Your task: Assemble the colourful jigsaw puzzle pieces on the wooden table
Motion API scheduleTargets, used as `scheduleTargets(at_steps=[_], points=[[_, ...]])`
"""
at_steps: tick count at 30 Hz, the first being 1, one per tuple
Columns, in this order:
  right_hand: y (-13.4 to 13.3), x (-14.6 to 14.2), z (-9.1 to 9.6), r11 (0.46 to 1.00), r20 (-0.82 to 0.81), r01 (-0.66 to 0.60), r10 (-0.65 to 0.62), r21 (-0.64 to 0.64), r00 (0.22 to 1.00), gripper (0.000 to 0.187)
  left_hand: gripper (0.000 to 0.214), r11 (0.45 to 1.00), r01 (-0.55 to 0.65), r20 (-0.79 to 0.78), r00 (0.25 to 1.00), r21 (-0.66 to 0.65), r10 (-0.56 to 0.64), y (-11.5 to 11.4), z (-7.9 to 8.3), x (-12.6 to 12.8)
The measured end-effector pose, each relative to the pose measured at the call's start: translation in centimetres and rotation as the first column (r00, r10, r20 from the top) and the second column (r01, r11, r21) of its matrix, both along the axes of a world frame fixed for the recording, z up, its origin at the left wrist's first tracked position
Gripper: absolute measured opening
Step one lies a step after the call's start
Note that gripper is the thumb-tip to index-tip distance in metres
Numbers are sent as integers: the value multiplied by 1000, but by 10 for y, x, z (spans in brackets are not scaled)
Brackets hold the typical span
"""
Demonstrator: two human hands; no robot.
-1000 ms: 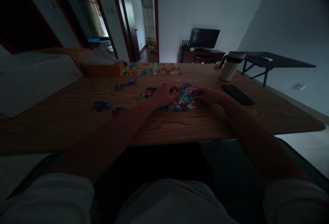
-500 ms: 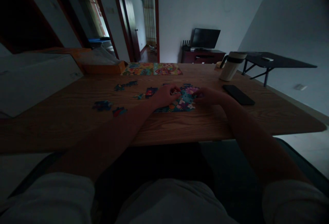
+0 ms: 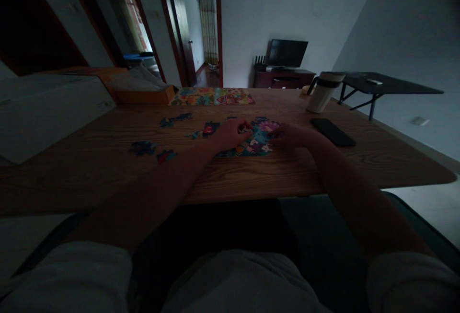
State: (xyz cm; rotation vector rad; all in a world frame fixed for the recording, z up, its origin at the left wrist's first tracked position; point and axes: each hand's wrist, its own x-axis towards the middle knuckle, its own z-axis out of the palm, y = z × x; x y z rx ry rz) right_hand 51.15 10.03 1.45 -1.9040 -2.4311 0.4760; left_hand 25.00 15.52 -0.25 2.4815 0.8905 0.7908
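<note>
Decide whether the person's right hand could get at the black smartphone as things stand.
Probably yes: the right hand lies close to the black smartphone, and nothing seems to stand between them on the wooden table.

1 view: camera worn on person's head, looking forward and down over wooden table [image 3: 273, 179]. lens close above body: shirt front [image 3: 244, 282] nearest, at 6 o'clock. left hand [image 3: 230, 134] and right hand [image 3: 293, 135] near frame centre, within close range. tv [image 3: 287, 53] well away, at 1 o'clock.
</note>
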Motion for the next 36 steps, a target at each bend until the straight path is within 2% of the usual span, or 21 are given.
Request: scheduleTargets(at_steps=[5,8,12,14,17,19,22,25,28,32,36], points=[[-4,-6,0,997,154,-45,35,61,987,40,23,1000,2,22,1000,-17,-2,0,-1,0],[-5,-4,-2,996,129,-36,25,77,991,46,21,999,-11,17,1000,-46,12,-2,1,1],[0,4,-4,1000,0,-21,21,9,1000,41,20,997,-15,34,999,-78,18,-3,3,2],[2,5,-4,999,-133,-21,27,46,991,42,21,996,-4,63,998,-93,10,-2,3,1],[1,-2,-3,992,-388,-10,58,124,920,47,22,990,41,121,992,-135,-24,-3,2,2],[-1,-12,-3,991,-497,-46,105,128,862,48,22,983,75,141,989,-170,-51,-5,1,4],[-3,-26,-5,988,-559,-116,154,103,814,44,19,963,129,164,982,-236,-91,-10,-2,9],[-3,-26,-6,992,-587,-111,129,68,799,43,17,933,190,188,973,-305,-136,-14,-3,13],[-3,-10,0,995,-557,-98,88,13,826,44,19,939,188,166,976,-289,-144,-13,-3,11],[-5,16,8,988,-369,-81,27,-133,929,41,23,977,122,115,988,-172,-103,-8,0,5],[-2,28,6,974,-235,-25,-29,-223,972,42,22,986,108,64,993,-127,-100,-6,1,2]])
